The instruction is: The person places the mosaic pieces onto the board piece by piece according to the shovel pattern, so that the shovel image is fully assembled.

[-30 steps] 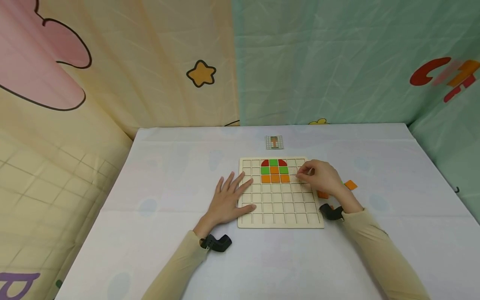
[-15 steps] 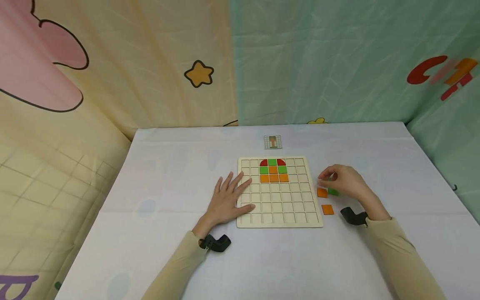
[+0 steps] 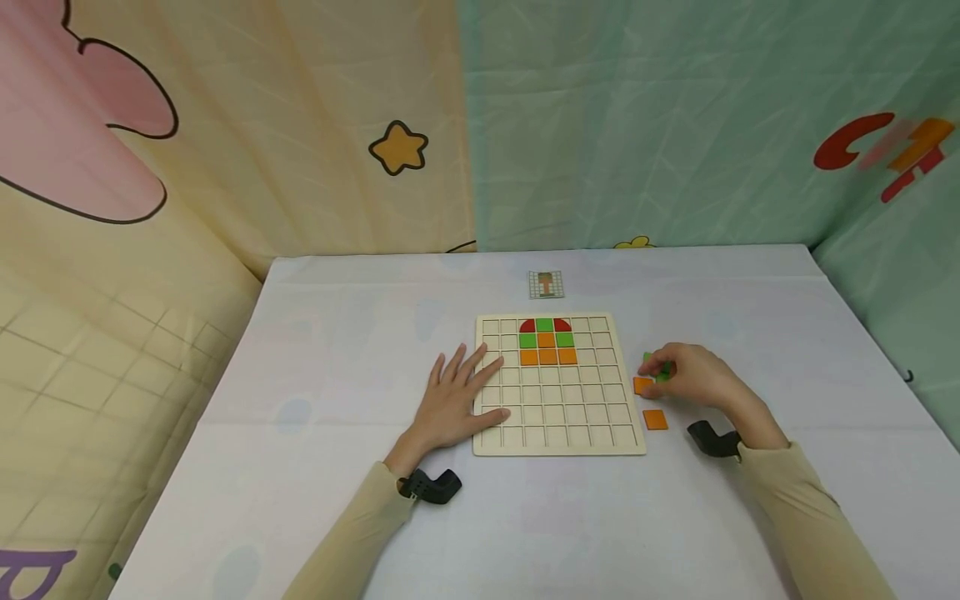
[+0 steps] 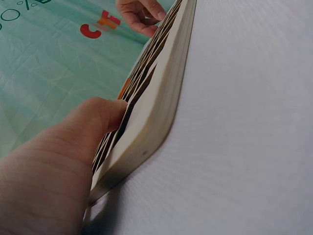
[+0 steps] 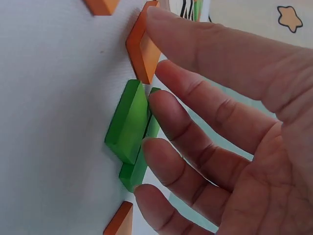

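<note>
My left hand (image 3: 450, 404) lies spread on the left edge of a pale wooden grid board (image 3: 562, 417); in the left wrist view its thumb (image 4: 110, 115) presses on the board's face. Red, green and orange tiles form a mushroom-like cap at the board's upper middle. Right of the board, my right hand (image 3: 697, 375) pinches an orange square tile (image 5: 139, 46), thumb and index fingertip at opposite sides of it. The tile is at table level. Under the other curled fingers lie green tiles (image 5: 128, 122), partly overlapping.
Another orange tile (image 3: 655, 419) lies just below the right hand; one more orange tile (image 5: 120, 220) shows at the right wrist view's bottom. A small printed card (image 3: 546, 284) with a grid picture lies beyond the board. Patterned curtains (image 3: 675, 125) hang behind the white-covered table.
My right hand has gone from over the board's right side to the loose tiles, then lowered onto the orange one. My left hand stays in place.
</note>
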`<action>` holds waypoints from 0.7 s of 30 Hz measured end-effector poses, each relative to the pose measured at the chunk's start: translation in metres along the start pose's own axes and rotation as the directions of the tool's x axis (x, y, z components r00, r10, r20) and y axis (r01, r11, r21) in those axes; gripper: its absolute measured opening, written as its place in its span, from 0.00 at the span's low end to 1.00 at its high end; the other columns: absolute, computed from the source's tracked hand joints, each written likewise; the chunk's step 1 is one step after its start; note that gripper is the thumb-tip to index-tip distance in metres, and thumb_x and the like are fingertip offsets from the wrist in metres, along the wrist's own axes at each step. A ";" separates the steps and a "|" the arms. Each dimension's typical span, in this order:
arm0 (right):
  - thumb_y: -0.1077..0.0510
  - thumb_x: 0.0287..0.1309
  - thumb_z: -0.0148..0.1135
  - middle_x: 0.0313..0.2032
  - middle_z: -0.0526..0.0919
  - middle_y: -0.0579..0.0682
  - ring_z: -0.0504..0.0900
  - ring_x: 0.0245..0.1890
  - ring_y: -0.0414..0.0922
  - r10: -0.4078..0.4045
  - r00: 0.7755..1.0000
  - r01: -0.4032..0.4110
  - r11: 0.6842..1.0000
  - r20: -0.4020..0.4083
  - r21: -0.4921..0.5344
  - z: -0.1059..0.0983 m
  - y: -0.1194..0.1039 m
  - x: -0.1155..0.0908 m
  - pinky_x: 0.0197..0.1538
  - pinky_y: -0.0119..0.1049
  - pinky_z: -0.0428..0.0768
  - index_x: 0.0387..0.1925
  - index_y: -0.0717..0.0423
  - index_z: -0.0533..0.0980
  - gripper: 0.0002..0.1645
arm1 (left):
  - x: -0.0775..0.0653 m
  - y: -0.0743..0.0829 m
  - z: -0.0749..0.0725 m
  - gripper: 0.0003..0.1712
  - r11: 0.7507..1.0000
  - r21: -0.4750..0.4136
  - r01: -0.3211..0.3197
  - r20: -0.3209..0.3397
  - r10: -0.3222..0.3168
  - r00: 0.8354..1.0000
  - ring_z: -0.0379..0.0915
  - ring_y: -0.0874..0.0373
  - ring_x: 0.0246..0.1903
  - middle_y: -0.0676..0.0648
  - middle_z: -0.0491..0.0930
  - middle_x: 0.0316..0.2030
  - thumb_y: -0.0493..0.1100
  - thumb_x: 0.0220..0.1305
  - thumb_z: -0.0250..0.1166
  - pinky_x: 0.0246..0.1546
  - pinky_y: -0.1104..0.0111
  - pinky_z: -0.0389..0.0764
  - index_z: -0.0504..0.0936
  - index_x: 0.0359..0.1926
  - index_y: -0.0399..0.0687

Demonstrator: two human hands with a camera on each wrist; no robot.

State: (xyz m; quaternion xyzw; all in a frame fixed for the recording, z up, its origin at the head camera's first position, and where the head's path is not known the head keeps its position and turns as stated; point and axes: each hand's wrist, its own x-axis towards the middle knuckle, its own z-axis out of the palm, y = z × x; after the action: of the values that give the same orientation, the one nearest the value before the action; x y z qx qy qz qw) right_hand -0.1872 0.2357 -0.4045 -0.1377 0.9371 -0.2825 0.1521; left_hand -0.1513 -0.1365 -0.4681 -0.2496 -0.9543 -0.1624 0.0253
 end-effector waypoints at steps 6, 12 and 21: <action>0.55 0.44 0.76 0.32 0.79 0.47 0.71 0.31 0.45 -0.032 0.999 0.032 0.999 -0.002 -0.022 0.001 0.001 0.000 0.35 0.39 0.69 0.34 0.57 0.82 0.16 | 0.000 0.000 0.000 0.45 1.000 0.000 -0.001 0.000 0.001 1.000 0.32 0.45 0.71 0.48 0.45 0.73 0.69 0.60 0.54 0.66 0.47 0.32 0.56 0.73 0.58; 0.56 0.44 0.76 0.28 0.77 0.45 0.70 0.28 0.44 -0.055 0.998 0.055 0.998 -0.011 -0.024 0.002 0.003 -0.001 0.33 0.38 0.68 0.32 0.55 0.80 0.14 | 0.000 0.000 0.001 0.45 1.000 0.001 0.003 0.005 -0.003 1.000 0.32 0.46 0.71 0.48 0.45 0.73 0.70 0.60 0.53 0.66 0.49 0.31 0.55 0.73 0.58; 0.58 0.43 0.76 0.25 0.75 0.42 0.67 0.24 0.42 -0.115 0.992 0.114 0.993 -0.040 -0.035 0.005 0.004 -0.003 0.29 0.35 0.65 0.30 0.53 0.76 0.15 | 0.000 0.000 0.000 0.45 1.000 -0.004 0.004 -0.001 -0.004 1.000 0.32 0.45 0.71 0.48 0.45 0.73 0.70 0.60 0.53 0.66 0.48 0.31 0.55 0.73 0.59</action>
State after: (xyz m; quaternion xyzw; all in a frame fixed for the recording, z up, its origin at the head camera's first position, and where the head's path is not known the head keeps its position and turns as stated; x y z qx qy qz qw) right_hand -0.1834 0.2373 -0.4096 -0.1878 0.9351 -0.2785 0.1135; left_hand -0.1509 -0.1364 -0.4683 -0.2478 -0.9545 -0.1643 0.0250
